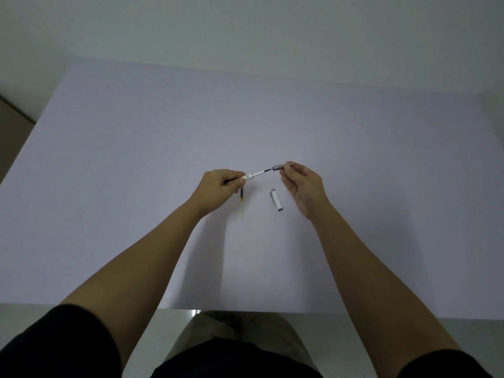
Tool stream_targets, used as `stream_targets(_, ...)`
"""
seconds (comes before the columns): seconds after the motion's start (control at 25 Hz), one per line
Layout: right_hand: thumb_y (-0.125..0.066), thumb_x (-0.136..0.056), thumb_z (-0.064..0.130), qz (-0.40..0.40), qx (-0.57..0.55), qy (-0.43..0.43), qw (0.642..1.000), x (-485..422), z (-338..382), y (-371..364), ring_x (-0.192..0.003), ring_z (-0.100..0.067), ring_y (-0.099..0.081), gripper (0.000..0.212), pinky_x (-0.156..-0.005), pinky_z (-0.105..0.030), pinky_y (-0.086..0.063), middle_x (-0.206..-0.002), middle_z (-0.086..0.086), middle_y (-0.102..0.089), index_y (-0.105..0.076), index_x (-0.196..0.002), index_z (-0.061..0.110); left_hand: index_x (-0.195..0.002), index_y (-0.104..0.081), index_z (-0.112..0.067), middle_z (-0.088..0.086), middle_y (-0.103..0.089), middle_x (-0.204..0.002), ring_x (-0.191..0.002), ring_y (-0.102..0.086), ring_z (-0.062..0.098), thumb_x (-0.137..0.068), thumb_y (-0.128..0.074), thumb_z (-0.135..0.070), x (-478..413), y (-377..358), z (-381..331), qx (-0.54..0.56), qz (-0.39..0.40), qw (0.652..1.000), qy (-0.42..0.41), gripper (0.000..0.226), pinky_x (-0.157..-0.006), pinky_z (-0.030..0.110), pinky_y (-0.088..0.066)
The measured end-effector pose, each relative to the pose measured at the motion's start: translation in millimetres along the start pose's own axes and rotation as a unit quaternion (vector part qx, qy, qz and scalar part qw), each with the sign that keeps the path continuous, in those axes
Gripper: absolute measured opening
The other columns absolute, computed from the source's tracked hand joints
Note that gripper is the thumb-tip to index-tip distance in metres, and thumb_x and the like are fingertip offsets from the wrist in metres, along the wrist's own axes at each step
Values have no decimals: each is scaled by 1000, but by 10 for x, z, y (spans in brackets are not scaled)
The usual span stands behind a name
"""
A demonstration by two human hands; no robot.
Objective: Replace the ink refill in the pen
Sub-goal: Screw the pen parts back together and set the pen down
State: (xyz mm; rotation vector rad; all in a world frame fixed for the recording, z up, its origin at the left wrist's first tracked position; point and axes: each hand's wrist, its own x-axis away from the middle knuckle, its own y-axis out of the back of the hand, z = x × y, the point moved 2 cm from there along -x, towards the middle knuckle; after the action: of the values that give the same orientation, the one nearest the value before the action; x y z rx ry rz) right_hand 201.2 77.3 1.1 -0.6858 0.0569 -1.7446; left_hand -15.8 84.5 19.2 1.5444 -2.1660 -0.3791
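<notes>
My left hand [218,184] pinches the white pen barrel [256,174] above the middle of the table. A thin dark refill [269,170] sticks out of the barrel's right end. Its far end meets the grey tip section [278,167], which my right hand [302,181] holds between thumb and fingers. The white pen cap [276,199] with a metal clip lies on the table just below and between my hands. A second refill [242,204], dark at the top and yellowish lower down, lies on the table under my left hand.
The work surface is a large pale sheet [245,118] on the table, with its front edge near my lap. A wall stands behind the table's far edge. Floor shows at the far left.
</notes>
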Motion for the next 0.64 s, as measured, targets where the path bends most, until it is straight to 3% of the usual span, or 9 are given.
stream_targets(0.36,-65,-85,11,36,101,25,994,141,-40,-133,-79,-7,-70,6,-69,-15,-54,-81,0,-71,-66,-87,17,-100,-70,-23,6,-69,-88,-82,-61,21,-90,-55,-25,-29,-12,-88,-36,16,999,-28,18,-71,22,-43)
stream_targets(0.52,-66,-84,11,58,141,29,988,198,-57,-232,-78,-8,-69,7,-70,-17,-55,-79,0,-71,-65,-87,16,-100,-70,-23,11,-68,-87,-82,-61,25,-91,-55,-25,-22,-9,-150,-58,24,997,-45,18,-75,36,-48)
stream_targets(0.64,-69,-80,15,81,267,81,957,216,34,-221,-74,-6,-67,8,-72,-14,-54,-78,1,-70,-66,-82,22,-100,-71,-26,13,-66,-85,-78,-59,24,-90,-56,-26,-7,53,-123,-67,38,996,-45,18,-71,35,-46)
